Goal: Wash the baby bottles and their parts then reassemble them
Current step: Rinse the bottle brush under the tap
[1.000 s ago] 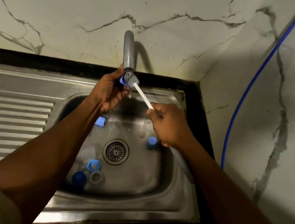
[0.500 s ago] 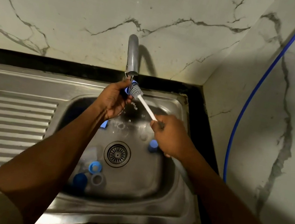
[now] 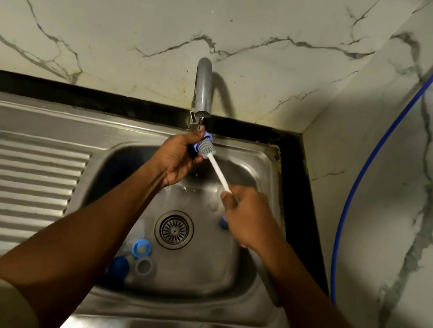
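Observation:
Under the tap (image 3: 203, 89), my left hand (image 3: 179, 157) grips a small blue bottle part (image 3: 206, 136), mostly hidden by my fingers. My right hand (image 3: 249, 218) holds the white handle of a brush (image 3: 218, 171); its grey bristle head (image 3: 206, 147) is pushed against the blue part. In the steel sink (image 3: 251, 256) lie a blue ring (image 3: 141, 247), a grey ring (image 3: 144, 266), a dark blue cap (image 3: 119, 265) and another blue piece (image 3: 223, 221) half behind my right hand. A clear bottle body next to the rings is hard to make out.
The drain (image 3: 174, 229) sits in the middle of the basin. A ribbed draining board (image 3: 13, 180) extends to the left. A blue hose (image 3: 379, 152) runs down the marble wall on the right. A black counter strip (image 3: 77, 96) borders the sink at the back.
Both hands have come down a little from the spout, with the brush head still against the blue part. The camera view has tilted, so the tap appears lower.

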`<state>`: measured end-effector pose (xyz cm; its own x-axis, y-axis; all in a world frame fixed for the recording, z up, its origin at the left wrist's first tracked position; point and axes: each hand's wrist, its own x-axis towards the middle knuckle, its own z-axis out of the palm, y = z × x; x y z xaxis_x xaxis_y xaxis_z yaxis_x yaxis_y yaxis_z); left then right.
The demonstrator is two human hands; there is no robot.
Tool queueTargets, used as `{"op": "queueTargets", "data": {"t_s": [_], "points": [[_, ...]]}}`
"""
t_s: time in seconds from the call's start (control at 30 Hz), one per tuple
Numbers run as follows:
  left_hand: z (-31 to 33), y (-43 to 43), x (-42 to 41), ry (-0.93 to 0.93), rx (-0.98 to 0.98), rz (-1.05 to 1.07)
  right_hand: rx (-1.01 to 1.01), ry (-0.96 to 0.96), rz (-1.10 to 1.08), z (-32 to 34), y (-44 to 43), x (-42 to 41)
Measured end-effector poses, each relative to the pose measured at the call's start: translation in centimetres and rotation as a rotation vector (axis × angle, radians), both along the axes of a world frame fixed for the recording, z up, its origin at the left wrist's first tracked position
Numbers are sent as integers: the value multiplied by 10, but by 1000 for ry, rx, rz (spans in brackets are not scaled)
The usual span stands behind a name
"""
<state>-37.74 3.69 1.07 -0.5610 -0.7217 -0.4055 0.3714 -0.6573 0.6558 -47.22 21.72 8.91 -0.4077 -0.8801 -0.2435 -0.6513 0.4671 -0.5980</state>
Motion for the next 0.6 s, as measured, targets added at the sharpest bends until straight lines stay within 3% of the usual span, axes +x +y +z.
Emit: {"op": "queueTargets", "data": {"t_s": [0.13,0.3,0.6], "points": [[-8,5,-3,-23,70,70,58,-124,13,0,0,10],[4,-6,1,51,54,104,-22,-618,-143,17,7,-1],[0,18,-3,69,-12,57,-125,-616,-286,9,-12,17]]}}
